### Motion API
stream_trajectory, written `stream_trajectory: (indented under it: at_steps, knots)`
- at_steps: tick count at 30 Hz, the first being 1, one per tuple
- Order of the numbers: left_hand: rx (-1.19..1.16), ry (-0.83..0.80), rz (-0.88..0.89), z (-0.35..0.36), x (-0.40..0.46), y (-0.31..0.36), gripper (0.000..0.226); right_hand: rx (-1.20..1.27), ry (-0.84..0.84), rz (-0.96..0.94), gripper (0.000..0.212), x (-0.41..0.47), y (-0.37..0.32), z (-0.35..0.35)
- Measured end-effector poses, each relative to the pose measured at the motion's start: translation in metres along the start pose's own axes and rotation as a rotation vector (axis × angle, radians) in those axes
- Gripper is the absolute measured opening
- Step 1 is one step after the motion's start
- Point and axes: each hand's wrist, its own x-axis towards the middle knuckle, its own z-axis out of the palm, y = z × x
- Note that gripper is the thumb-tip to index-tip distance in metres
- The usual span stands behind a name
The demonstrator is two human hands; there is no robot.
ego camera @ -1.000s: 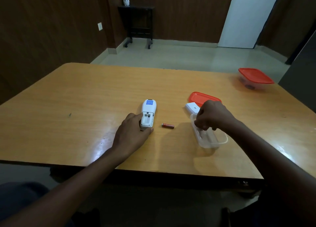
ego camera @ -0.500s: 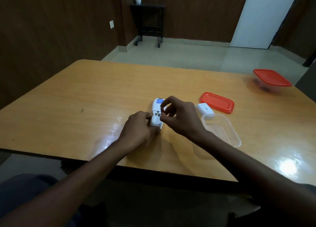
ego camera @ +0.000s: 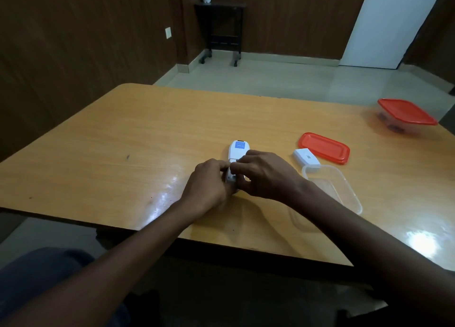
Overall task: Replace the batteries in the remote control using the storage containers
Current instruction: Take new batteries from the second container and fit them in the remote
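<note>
The white remote control lies face down on the wooden table, its blue label at the far end. My left hand grips its near end from the left. My right hand reaches over from the right, fingertips pinched at the open battery compartment; the battery under them is hidden. The remote's white battery cover lies to the right. Beside it are an open clear storage container and that container's red lid.
A second clear container with a red lid on stands at the table's far right, dark items inside. The table's near edge runs just below my wrists. A dark side table stands against the far wall.
My right hand left the clear container and moved left onto the remote's battery compartment. The red battery that lay beside the remote is gone from the table. My left hand stayed on the remote.
</note>
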Motion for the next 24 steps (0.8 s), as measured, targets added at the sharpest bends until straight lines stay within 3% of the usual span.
stream_trajectory:
  at_steps: [3, 6, 8, 14, 20, 24]
  knots:
    - [-0.009, -0.004, 0.005, 0.0, 0.0, 0.0, 0.043, 0.006, -0.026, 0.058, 0.007, -0.002, 0.001, -0.001]
    - [-0.007, -0.012, -0.012, -0.001, -0.001, 0.001, 0.049, -0.043, -0.065, 0.141, 0.017, -0.004, 0.003, 0.006]
    - [-0.004, -0.011, -0.024, 0.0, -0.001, 0.001, 0.054, -0.064, -0.1, 0.17, 0.013, -0.002, 0.001, 0.005]
    - [0.035, 0.009, -0.033, 0.003, 0.0, 0.0, 0.064, 0.068, -0.112, 0.391, 0.028, -0.011, 0.014, -0.014]
    - [0.051, 0.013, -0.036, 0.004, 0.003, -0.001, 0.067, -0.036, -0.507, 0.561, 0.03, -0.02, 0.022, -0.031]
    - [0.054, 0.016, -0.034, 0.005, 0.002, 0.0, 0.069, 0.052, -0.463, 0.559, 0.031, -0.017, 0.017, -0.029]
